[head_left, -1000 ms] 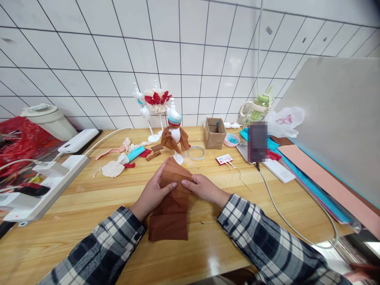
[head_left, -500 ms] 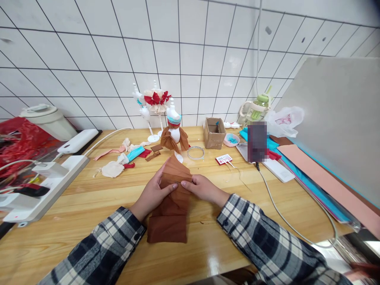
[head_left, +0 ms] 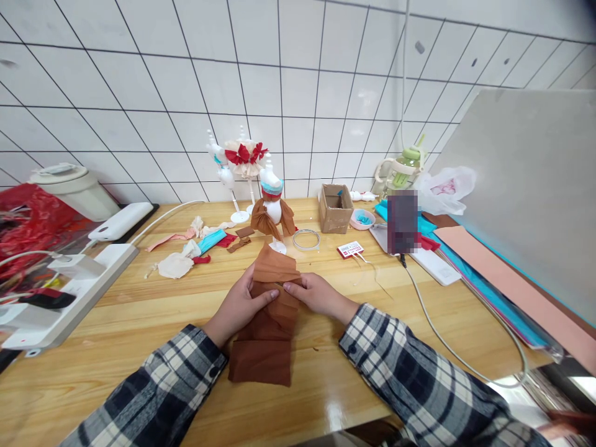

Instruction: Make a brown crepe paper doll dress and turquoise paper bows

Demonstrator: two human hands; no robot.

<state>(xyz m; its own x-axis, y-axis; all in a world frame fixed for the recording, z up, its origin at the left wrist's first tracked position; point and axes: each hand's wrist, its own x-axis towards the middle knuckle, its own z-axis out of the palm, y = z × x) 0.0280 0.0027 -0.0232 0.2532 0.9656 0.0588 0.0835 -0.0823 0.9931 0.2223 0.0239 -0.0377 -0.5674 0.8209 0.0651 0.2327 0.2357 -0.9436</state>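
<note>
A long strip of thin brown fabric [head_left: 263, 360] runs between my hands, its lower end hanging flat over the table. My left hand [head_left: 242, 304] grips the left edge, thumb on top and fingers underneath. From the other side my right hand [head_left: 321, 297] pinches the fabric, thumb and fingers together near its middle. Gathers show in the cloth between the two thumbs, with a thin dark line by the right thumb that is too small to make out. Just beyond stands a small white dress form [head_left: 274, 212] with brown fabric draped round it.
Fabric scraps [head_left: 176, 266] lie at the left, near a power strip [head_left: 93, 292]. Behind my hands are a metal ring [head_left: 306, 239], a cardboard box [head_left: 336, 211] and a red-and-white packet [head_left: 350, 250]. Right of them, a cable [head_left: 433, 329] loops past a blurred phone-like object [head_left: 403, 222] and coloured sheets [head_left: 507, 279].
The upper part of the brown fabric has folded down towards my hands and now lies in a broader flap. Both hands keep their grip in nearly the same place.
</note>
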